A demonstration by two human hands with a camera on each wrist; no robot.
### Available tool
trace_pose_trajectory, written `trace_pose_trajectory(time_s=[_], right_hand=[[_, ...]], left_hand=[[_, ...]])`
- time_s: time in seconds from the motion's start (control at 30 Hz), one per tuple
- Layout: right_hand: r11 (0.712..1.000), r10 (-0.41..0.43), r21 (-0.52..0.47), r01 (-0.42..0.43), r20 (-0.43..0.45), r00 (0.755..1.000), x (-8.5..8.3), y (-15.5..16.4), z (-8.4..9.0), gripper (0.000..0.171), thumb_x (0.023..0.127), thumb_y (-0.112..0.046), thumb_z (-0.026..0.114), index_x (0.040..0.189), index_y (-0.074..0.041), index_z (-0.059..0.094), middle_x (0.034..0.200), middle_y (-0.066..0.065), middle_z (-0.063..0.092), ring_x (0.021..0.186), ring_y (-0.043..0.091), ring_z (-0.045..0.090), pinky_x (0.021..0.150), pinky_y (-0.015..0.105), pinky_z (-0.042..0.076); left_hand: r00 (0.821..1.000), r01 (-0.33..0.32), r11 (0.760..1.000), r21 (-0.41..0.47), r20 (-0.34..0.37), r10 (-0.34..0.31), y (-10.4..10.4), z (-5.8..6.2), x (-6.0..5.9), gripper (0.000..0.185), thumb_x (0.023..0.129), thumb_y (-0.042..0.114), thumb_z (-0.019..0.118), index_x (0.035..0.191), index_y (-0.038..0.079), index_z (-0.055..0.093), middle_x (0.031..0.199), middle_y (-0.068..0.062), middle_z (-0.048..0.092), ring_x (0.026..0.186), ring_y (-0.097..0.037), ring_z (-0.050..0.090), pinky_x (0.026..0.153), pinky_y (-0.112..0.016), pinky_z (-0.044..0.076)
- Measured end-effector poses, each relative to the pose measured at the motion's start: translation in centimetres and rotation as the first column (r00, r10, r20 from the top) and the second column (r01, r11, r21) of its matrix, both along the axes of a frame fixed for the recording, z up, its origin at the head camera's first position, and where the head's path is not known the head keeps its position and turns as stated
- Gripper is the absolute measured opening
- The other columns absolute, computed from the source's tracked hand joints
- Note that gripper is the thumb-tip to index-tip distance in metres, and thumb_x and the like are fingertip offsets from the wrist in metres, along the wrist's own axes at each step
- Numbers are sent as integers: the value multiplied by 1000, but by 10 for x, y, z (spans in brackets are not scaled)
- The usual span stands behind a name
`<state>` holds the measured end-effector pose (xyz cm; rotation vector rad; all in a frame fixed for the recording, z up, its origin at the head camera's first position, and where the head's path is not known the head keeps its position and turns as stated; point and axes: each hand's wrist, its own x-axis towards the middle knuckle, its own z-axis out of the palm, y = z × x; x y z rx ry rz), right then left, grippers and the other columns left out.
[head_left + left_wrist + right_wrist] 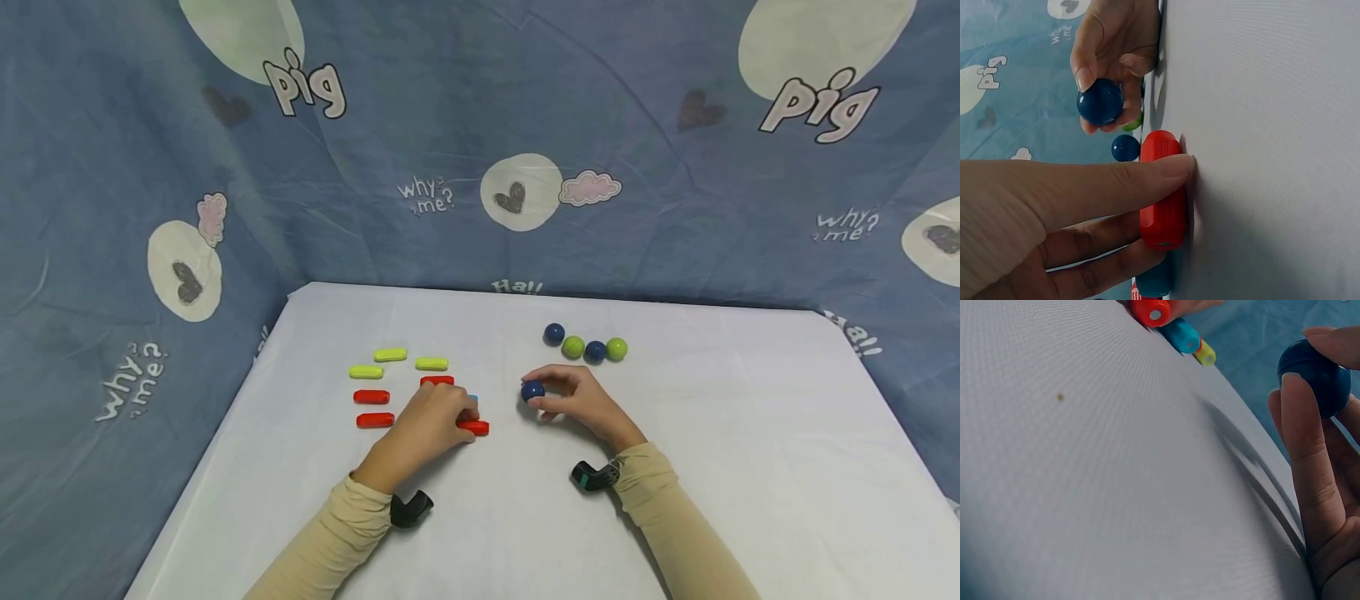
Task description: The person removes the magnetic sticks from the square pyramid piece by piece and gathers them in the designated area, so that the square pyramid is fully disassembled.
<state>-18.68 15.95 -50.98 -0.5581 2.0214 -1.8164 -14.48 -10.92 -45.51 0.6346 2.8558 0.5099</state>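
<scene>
Right hand [581, 402] pinches a dark blue ball [532, 390] between thumb and fingertips, just above the white table [750, 467], near of the row of four balls [585, 344] (blue, green, blue, green, far right of centre). Left hand [431, 425] grips a red stick [474, 428] at table level, fingers curled over it; a blue stick [1155, 282] lies just beside it, mostly hidden. Red sticks [372, 408] and yellow-green sticks [397, 362] lie left. Judgement: the ball rolls easily, so it is best lowered until it touches the table before the pinch loosens, and set clear of the row so as not to knock it.
</scene>
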Motion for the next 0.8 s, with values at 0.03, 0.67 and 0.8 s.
trace_pose_trajectory(time_s=[0.03, 0.67, 0.8], right_hand=[[1000, 1, 1, -1, -3, 1000, 0, 0, 0, 38, 91, -7, 77, 127, 0, 68, 129, 19, 67, 98, 11, 71, 73, 39, 64], [942, -195, 173, 287, -413, 890, -5, -4, -5, 37, 87, -14, 84, 122, -9, 74, 122, 10, 75, 109, 17, 72, 92, 37, 59], [884, -211, 241, 401, -558, 802, -9, -6, -1, 38, 86, -11, 84, 122, -8, 73, 120, 10, 76, 115, 27, 70, 99, 46, 56]], left_hand=[[1000, -1, 1000, 0, 2, 1, 0, 0, 0, 23, 78, 19, 92, 97, 12, 81, 87, 1, 76, 81, -14, 64, 81, -33, 53], [890, 405, 905, 134, 167, -423, 29, 8, 27, 23, 80, 23, 91, 82, 18, 68, 73, 9, 60, 68, 2, 48, 65, -14, 41], [841, 469, 875, 122, 241, -485, 37, 2, 37, 26, 77, 23, 92, 81, 20, 66, 72, 12, 59, 68, 6, 49, 65, -11, 41]])
